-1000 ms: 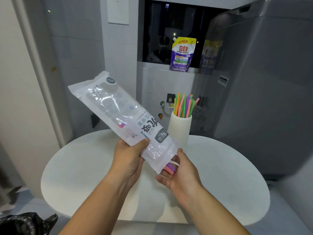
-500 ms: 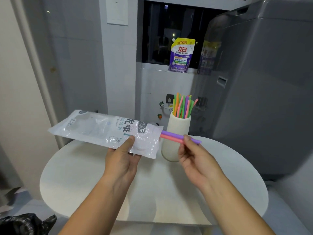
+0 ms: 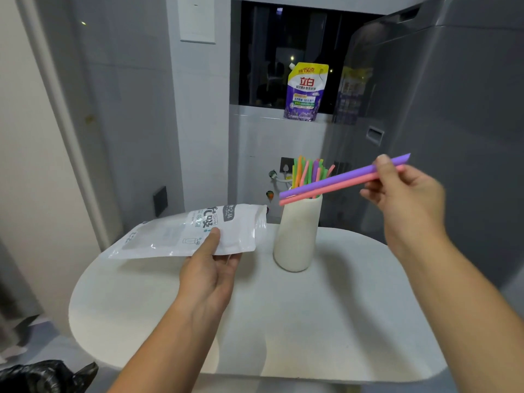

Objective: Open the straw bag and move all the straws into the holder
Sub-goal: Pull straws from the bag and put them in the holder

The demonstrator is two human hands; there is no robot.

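Grey walls and a dark window back a round white worktop (image 3: 326, 321). Far on it stands a cream cylindrical holder (image 3: 297, 234) full of coloured straws, where the raised right hand (image 3: 402, 194) pinches a purple and a pink straw (image 3: 340, 181) nearly level; tipping them upright first should ease insertion. Left of the holder, the left hand (image 3: 211, 268) grips the flat clear plastic straw bag (image 3: 181, 234), apparently empty.

detergent pouch (image 3: 305, 92), black bag (image 3: 45, 375), white table (image 3: 326, 321)
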